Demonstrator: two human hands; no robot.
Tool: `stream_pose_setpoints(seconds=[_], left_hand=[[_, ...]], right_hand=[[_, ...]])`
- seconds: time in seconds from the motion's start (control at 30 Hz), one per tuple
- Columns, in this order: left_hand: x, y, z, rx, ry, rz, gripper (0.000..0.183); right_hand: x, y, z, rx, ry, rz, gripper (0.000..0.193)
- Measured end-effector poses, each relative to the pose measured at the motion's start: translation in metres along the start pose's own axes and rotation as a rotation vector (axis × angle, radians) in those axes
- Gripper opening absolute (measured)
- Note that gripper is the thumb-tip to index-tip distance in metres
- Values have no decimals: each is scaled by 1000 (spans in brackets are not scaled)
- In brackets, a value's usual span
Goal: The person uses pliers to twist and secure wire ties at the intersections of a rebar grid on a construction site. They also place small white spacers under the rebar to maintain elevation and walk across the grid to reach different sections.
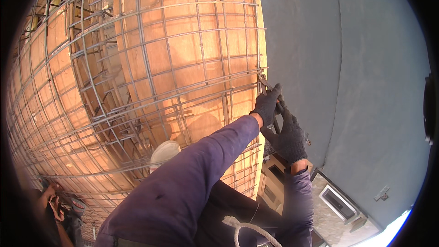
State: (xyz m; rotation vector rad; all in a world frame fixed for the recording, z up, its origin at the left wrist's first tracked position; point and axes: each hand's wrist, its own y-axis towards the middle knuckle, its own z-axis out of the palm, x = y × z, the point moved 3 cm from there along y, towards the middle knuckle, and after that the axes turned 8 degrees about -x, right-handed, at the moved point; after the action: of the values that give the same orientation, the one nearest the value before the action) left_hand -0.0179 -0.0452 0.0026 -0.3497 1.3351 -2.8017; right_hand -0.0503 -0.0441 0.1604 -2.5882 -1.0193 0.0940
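Both my hands wear dark grey knit gloves and meet at the right edge of the steel rebar grid (206, 84). My left hand (266, 106) is closed round a pair of metal pincers (262, 80), whose jaws point up at the bar ends beside the plywood edge (261, 50). Just below and to the right, my right hand (291, 141) has its thumb and fingers on either side of the pincers' dark handle; its grip is partly hidden. Any tie wire at the jaws is too small to make out.
Plywood panels (178, 55) stand behind the bars. A grey wall (302, 32) rises at right, with a window (338, 201) far below. A white helmet (164, 152) shows under my left arm. Another person's hand (54, 190) is at lower left. A white rope (249, 225) hangs at my front.
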Motion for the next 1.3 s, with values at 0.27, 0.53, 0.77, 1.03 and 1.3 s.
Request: stream_pose_setpoints(seconds=[0.27, 0.53, 0.77, 1.03, 1.3], left_hand=[[6, 3, 5, -60, -88, -43, 36], [-62, -64, -38, -230, 1210, 943, 46], [-161, -83, -58, -347, 2239, 1255, 34], [-172, -63, -37, -373, 2447, 783, 45], [-165, -69, -51, -320, 2418, 924, 42]], right_hand=[[0, -1, 50, -237, -588, 91, 64], [-43, 6, 61, -114, -329, -3, 22], [-28, 9, 47, -133, -273, 85, 15], [-9, 9, 19, -81, -289, 11, 17], [2, -8, 63, 630, 1715, 813, 34]])
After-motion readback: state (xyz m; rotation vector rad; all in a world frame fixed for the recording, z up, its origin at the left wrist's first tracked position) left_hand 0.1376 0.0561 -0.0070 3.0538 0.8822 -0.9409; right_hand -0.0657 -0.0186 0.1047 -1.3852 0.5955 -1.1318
